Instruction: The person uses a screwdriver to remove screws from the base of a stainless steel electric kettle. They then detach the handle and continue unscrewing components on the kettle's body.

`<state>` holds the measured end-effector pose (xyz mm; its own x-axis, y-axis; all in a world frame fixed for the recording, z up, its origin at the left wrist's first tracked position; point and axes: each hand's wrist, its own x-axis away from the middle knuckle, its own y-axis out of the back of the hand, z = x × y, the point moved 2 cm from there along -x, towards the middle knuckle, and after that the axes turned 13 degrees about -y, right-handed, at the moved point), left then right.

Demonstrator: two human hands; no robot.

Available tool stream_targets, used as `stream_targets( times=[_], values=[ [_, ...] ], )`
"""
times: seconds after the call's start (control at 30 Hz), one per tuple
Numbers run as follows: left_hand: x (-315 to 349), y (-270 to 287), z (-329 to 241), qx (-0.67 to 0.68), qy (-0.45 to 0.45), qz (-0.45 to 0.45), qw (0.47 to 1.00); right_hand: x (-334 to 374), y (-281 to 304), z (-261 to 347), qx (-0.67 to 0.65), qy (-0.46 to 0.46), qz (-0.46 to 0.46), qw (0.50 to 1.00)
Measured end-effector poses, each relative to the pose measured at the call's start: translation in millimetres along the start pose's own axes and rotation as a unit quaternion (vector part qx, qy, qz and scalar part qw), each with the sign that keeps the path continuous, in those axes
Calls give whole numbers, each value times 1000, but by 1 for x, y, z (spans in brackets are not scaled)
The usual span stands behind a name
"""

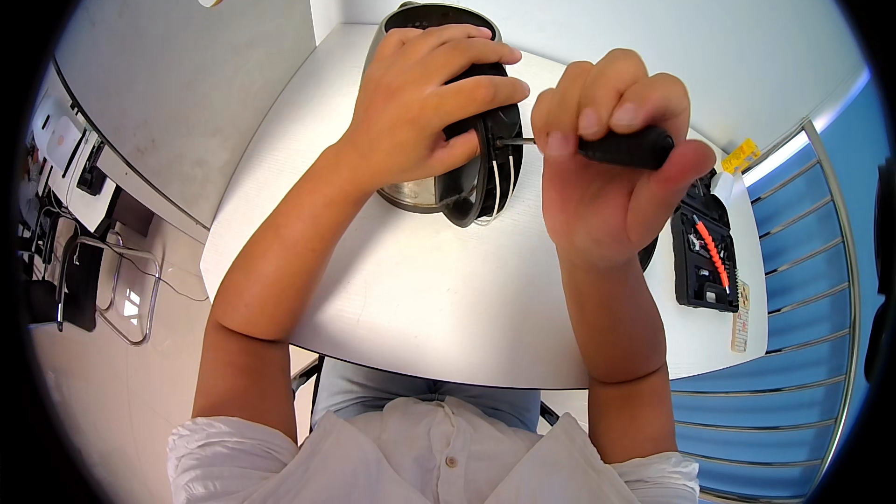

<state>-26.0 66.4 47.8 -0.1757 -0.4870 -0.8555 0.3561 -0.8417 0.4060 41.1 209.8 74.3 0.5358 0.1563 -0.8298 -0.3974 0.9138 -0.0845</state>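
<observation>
An electric kettle [411, 194] with a metal body and black plastic parts is on the white table in front of me. My left hand [420, 98] lies over its black side, fingers spread and curled round it, thumb lower down. My right hand [597, 205] grips the black handle of a screwdriver [630, 147]. The screwdriver's thin metal shaft points left, its tip at the exposed black part of the kettle. Thin white wires [510, 177] hang in a loop there, just below the tip. My left fingers hide some of the kettle.
On the table's right stands an open black tool case [686, 275] with an orange flexible shaft [711, 252]. A small yellow item [741, 156] and a pale strip of small parts [740, 317] lie near it. A metal railing [821, 159] runs beyond the right edge; a grey partition [187, 84] stands left.
</observation>
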Motion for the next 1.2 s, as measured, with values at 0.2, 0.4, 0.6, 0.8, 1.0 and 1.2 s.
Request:
stream_targets(
  times=[0.2,0.4,0.6,0.8,1.0,1.2],
  values=[
    [0,1,-1,-3,2,1,1000,4,-4,-2,-108,-35,22,993],
    [-6,5,-1,17,14,20,1000,6,-7,2,-4,6,-51,999],
    [-4,8,-1,24,27,30,999,5,5,62,462,-17,-54,885],
    [-6,7,-2,35,17,19,999,-12,-22,94,669,-81,71,735],
    [-8,7,-5,27,4,24,999,-13,-16,96,744,0,115,659],
    [-9,8,-3,27,6,24,999,-4,-5,91,774,-72,70,626]
  ],
)
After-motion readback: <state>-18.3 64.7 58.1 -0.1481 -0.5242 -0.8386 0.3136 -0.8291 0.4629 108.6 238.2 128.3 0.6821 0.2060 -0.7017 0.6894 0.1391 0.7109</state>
